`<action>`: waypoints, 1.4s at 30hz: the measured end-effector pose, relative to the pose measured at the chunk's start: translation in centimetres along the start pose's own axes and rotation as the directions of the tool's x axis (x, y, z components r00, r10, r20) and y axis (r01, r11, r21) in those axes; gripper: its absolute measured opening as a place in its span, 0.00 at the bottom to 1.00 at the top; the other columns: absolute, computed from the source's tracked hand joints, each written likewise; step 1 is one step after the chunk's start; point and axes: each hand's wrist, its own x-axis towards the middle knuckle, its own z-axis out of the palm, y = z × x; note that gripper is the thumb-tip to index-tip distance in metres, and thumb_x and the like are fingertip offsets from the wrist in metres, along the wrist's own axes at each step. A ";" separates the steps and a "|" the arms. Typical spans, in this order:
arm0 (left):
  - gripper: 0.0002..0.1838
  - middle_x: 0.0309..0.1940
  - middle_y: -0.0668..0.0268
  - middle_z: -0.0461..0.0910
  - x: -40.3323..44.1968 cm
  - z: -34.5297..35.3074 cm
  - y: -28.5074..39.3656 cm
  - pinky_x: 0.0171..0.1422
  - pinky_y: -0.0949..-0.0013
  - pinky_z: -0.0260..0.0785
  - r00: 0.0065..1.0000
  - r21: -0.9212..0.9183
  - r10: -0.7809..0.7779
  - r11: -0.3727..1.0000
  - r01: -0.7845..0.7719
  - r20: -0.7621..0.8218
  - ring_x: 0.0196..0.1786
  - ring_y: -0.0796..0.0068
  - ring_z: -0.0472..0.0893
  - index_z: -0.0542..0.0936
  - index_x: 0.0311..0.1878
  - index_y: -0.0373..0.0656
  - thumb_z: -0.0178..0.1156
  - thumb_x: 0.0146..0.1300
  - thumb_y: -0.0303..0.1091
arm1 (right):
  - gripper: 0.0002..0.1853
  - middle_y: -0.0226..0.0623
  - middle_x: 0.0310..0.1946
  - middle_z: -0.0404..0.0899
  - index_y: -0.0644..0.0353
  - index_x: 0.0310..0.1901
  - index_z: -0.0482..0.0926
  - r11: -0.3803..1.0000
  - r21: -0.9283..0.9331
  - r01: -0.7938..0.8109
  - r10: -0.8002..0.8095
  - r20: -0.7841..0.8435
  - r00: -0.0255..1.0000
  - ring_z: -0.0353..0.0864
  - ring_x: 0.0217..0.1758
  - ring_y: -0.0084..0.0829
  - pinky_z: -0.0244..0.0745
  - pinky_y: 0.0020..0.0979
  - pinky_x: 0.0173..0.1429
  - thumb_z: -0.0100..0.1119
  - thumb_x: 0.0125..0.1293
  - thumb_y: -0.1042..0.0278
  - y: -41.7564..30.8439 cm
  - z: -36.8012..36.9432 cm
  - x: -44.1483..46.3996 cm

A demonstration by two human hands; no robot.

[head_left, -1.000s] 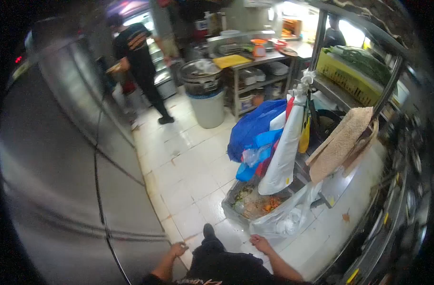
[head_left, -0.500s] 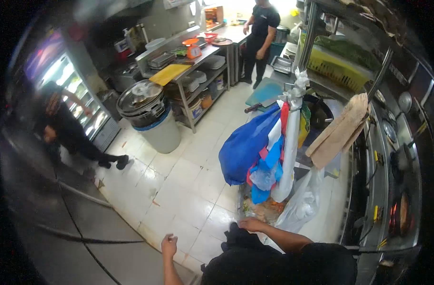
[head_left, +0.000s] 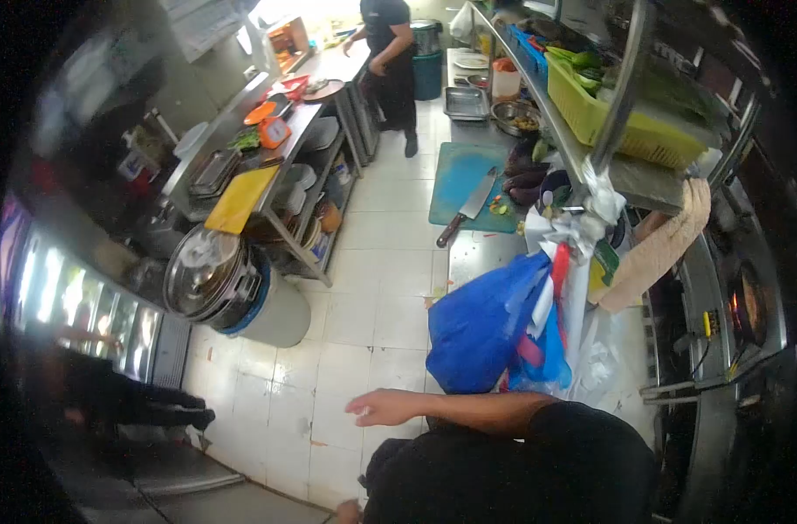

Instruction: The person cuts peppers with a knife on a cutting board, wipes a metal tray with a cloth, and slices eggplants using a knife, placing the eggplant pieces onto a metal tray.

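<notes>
My right hand (head_left: 385,408) reaches across the front of my body, above the tiled floor (head_left: 342,367). Its fingers are loosely bent and look apart, with a small pale spot between them that I cannot make out. Only a bit of my left hand (head_left: 348,513) shows at the bottom edge, its fingers hidden. Nearest to my right arm hangs a blue bag or cloth (head_left: 486,327), bunched with red, white and clear plastic bags. Beyond it, a knife (head_left: 473,205) lies on a blue cutting board (head_left: 460,170), beside several dark purple eggplants (head_left: 528,179).
A grey bin (head_left: 281,314) topped with metal pans stands left of the aisle. A yellow board (head_left: 243,199) and an orange scale (head_left: 274,133) are on the left counter. One person (head_left: 390,70) stands at the back; another (head_left: 110,384) is by the lit fridge. Flames burn in the stove (head_left: 748,301) at right.
My view has moved forward and turned right, bringing the cutting board into fuller view. My right hand has swung left across my body; my left hand has dropped to the bottom edge.
</notes>
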 end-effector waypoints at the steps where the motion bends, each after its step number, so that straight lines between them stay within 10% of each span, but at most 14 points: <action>1: 0.14 0.29 0.62 0.81 0.7 -0.6 0.2 0.41 0.58 0.75 0.991 -0.103 -0.091 0.990 0.101 0.093 0.33 0.61 0.81 0.79 0.39 0.44 0.66 0.51 0.40 | 0.27 0.50 0.50 0.78 0.60 0.59 0.72 1.000 0.003 0.002 -0.002 -0.022 1.000 0.79 0.51 0.45 0.72 0.39 0.56 0.54 0.66 0.48 -0.7 -1.7 1.9; 6: 0.16 0.31 0.61 0.81 10.1 -4.3 -5.5 0.43 0.56 0.74 0.965 -0.131 -0.112 0.981 0.146 0.238 0.35 0.60 0.81 0.79 0.39 0.45 0.67 0.48 0.42 | 0.25 0.46 0.54 0.77 0.60 0.60 0.71 0.997 0.042 -0.065 0.073 -0.247 0.966 0.81 0.49 0.39 0.75 0.36 0.54 0.55 0.66 0.55 1.0 -8.3 8.4; 11: 0.18 0.32 0.61 0.82 27.3 -11.9 -17.5 0.45 0.55 0.74 0.972 0.202 0.229 0.951 -0.236 0.059 0.38 0.59 0.82 0.80 0.39 0.47 0.67 0.46 0.44 | 0.24 0.44 0.53 0.78 0.59 0.60 0.72 0.969 -0.041 -0.245 0.184 -0.544 0.818 0.81 0.47 0.39 0.75 0.35 0.53 0.56 0.66 0.56 4.4 -14.2 9.6; 13: 0.14 0.36 0.57 0.82 38.1 -18.8 -22.9 0.48 0.54 0.72 1.000 -0.516 -0.007 0.856 0.021 0.030 0.43 0.56 0.81 0.81 0.40 0.46 0.65 0.53 0.43 | 0.24 0.43 0.53 0.78 0.60 0.59 0.72 0.946 0.005 -0.323 0.248 -0.653 0.716 0.81 0.46 0.38 0.75 0.35 0.52 0.56 0.65 0.57 5.1 -16.6 8.9; 14: 0.13 0.38 0.56 0.82 42.7 -23.3 -22.8 0.49 0.55 0.71 0.948 -0.506 -0.310 0.809 0.300 0.066 0.44 0.55 0.80 0.81 0.42 0.45 0.61 0.59 0.42 | 0.24 0.44 0.52 0.78 0.60 0.59 0.72 0.937 0.046 -0.347 0.278 -0.703 0.655 0.81 0.45 0.37 0.75 0.35 0.52 0.57 0.65 0.57 4.9 -17.8 8.5; 15: 0.17 0.37 0.53 0.82 48.1 -27.1 -24.3 0.49 0.57 0.71 0.998 0.020 0.037 0.999 -0.036 -0.057 0.43 0.54 0.81 0.80 0.44 0.43 0.62 0.59 0.45 | 0.24 0.44 0.52 0.79 0.60 0.59 0.73 0.926 0.090 -0.367 0.307 -0.746 0.592 0.81 0.45 0.36 0.75 0.34 0.51 0.57 0.65 0.57 4.5 -19.2 7.9; 17: 0.17 0.32 0.51 0.81 51.5 -43.7 -15.1 0.42 0.63 0.72 0.969 -0.578 -0.246 0.795 0.187 -0.025 0.34 0.59 0.81 0.79 0.45 0.36 0.59 0.58 0.39 | 0.24 0.44 0.50 0.79 0.61 0.59 0.73 0.912 0.178 -0.370 0.346 -0.817 0.461 0.80 0.44 0.35 0.75 0.34 0.51 0.57 0.65 0.57 4.8 -21.4 7.3; 18: 0.17 0.31 0.54 0.80 56.9 -44.7 -16.5 0.39 0.63 0.72 0.817 -0.259 0.315 0.840 -0.476 -0.482 0.32 0.64 0.80 0.78 0.46 0.34 0.59 0.57 0.36 | 0.24 0.45 0.50 0.79 0.61 0.59 0.73 0.907 0.223 -0.357 0.364 -0.843 0.397 0.80 0.44 0.35 0.75 0.34 0.50 0.57 0.65 0.58 5.4 -22.5 7.0; 21: 0.19 0.31 0.55 0.80 62.4 -53.5 -8.0 0.36 0.63 0.72 0.969 -0.763 -0.077 0.633 -0.135 -0.235 0.31 0.67 0.80 0.77 0.47 0.34 0.62 0.56 0.37 | 0.24 0.45 0.48 0.80 0.61 0.58 0.73 0.890 0.277 -0.363 0.376 -0.896 0.237 0.80 0.44 0.35 0.74 0.33 0.50 0.58 0.65 0.58 8.3 -25.8 6.0; 29: 0.24 0.35 0.53 0.82 75.0 -50.1 -3.5 0.36 0.67 0.73 0.958 -0.518 0.235 0.847 -0.119 0.164 0.32 0.72 0.80 0.76 0.56 0.35 0.64 0.57 0.35 | 0.24 0.45 0.50 0.77 0.59 0.56 0.74 0.733 0.328 -0.596 0.249 -0.945 -0.214 0.79 0.47 0.43 0.73 0.38 0.54 0.59 0.60 0.57 13.2 -41.1 4.4; 32: 0.24 0.40 0.50 0.82 72.4 -60.5 3.4 0.46 0.61 0.73 0.944 -0.447 0.162 0.894 -0.018 0.286 0.40 0.60 0.82 0.77 0.55 0.37 0.64 0.58 0.41 | 0.25 0.49 0.53 0.75 0.58 0.56 0.74 0.683 0.411 -0.604 0.226 -0.905 -0.359 0.74 0.56 0.47 0.69 0.42 0.59 0.59 0.59 0.55 12.8 -44.6 3.6; 37: 0.24 0.42 0.55 0.82 83.0 -68.4 10.9 0.49 0.59 0.72 0.850 -0.099 0.481 0.877 -0.471 0.215 0.44 0.55 0.82 0.76 0.56 0.40 0.62 0.59 0.42 | 0.26 0.48 0.51 0.74 0.55 0.57 0.73 0.378 0.652 -0.657 0.441 -0.751 -0.491 0.73 0.56 0.47 0.71 0.43 0.59 0.62 0.56 0.59 12.1 -40.5 4.2; 41: 0.23 0.43 0.49 0.81 88.7 -75.0 24.7 0.52 0.58 0.71 0.645 -0.252 0.761 0.638 -0.728 0.064 0.47 0.53 0.80 0.73 0.57 0.38 0.60 0.61 0.37 | 0.30 0.44 0.51 0.70 0.51 0.59 0.71 0.220 0.693 -0.687 0.344 -0.714 -0.610 0.73 0.53 0.46 0.75 0.42 0.54 0.64 0.51 0.66 12.5 -37.7 7.1; 42: 0.21 0.45 0.50 0.80 92.3 -74.1 27.5 0.52 0.56 0.71 0.442 -0.150 0.896 0.431 -0.890 -0.048 0.47 0.52 0.79 0.74 0.56 0.38 0.60 0.61 0.35 | 0.30 0.44 0.50 0.70 0.50 0.59 0.70 0.184 0.727 -0.662 0.364 -0.675 -0.641 0.73 0.52 0.46 0.75 0.42 0.52 0.64 0.51 0.68 12.7 -37.5 7.4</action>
